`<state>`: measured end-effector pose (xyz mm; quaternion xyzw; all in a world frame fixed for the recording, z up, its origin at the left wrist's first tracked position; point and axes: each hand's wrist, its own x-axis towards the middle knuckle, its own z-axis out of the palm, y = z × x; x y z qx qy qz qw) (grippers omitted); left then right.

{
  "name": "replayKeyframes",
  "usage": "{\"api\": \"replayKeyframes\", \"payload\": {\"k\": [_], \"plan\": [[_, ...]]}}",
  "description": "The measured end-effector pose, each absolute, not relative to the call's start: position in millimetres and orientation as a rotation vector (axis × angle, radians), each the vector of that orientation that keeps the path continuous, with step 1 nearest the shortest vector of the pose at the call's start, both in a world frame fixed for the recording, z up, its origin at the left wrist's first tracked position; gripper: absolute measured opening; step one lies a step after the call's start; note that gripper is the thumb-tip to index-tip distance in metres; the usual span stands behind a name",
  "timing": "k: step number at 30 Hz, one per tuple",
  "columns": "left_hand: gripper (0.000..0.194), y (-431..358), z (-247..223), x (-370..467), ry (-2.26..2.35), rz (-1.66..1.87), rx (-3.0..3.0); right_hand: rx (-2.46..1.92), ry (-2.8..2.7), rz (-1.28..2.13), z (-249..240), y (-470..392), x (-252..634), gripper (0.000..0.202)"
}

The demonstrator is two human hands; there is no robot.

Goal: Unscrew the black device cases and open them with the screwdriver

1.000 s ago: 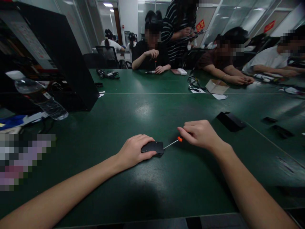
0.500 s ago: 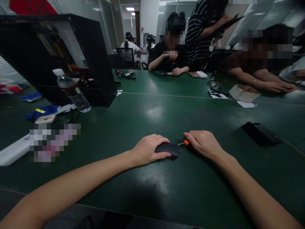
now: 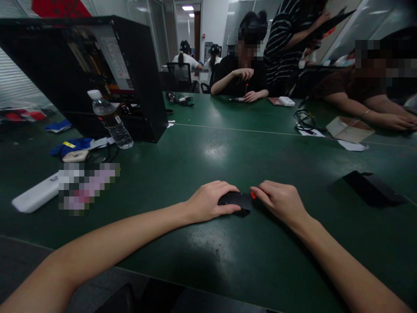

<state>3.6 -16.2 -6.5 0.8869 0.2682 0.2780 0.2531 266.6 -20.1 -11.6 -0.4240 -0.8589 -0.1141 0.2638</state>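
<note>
A small black box-like metal part point(image 3: 237, 200) lies on the green table, gripped along its sides by my left hand point(image 3: 213, 201), thumb in front and fingers behind. My right hand point(image 3: 278, 198) is closed around a screwdriver point(image 3: 253, 195). Only the orange-red front of its handle shows; the rest is inside my fist. At the right end of the black part, the screwdriver points toward it. I cannot tell whether the tip touches a screw.
An open computer case point(image 3: 140, 78) stands at the left, with a water bottle point(image 3: 112, 119) before it. A white power bank-like bar point(image 3: 35, 193) lies nearer. To the right are a bent black metal piece point(image 3: 373, 188) and a small box point(image 3: 349, 129). People sit across the table point(image 3: 208, 243).
The screwdriver's metal shaft, visible before, no longer shows, and its orange handle is now right against the black part. The whole view has shifted slightly.
</note>
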Motion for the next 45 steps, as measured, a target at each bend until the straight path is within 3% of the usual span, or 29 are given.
{"api": "replayKeyframes", "payload": {"k": [9, 16, 28, 37, 45], "plan": [[0.044, -16.0, -6.6, 4.1, 0.662, 0.794, 2.393, -1.093, -2.316, -0.175, -9.9, -21.0, 266.8, 0.044], [0.044, -16.0, -8.7, 3.7, 0.645, 0.84, 2.394, -0.999, -2.339, -0.304, -8.6, -27.7, 258.3, 0.032], [0.042, -13.8, -12.6, 4.1, 0.714, 0.887, 2.297, -1.102, -2.224, -0.051, -14.5, -20.7, 247.1, 0.049], [0.045, -12.8, -13.7, 3.7, 0.627, 0.893, 2.362, -1.082, -2.232, -0.485, -11.8, -31.2, 247.8, 0.038], [0.045, -14.5, -10.1, 4.1, 0.647, 0.883, 2.342, -1.215, -2.256, 0.4, -12.4, -20.6, 245.2, 0.054]]}}
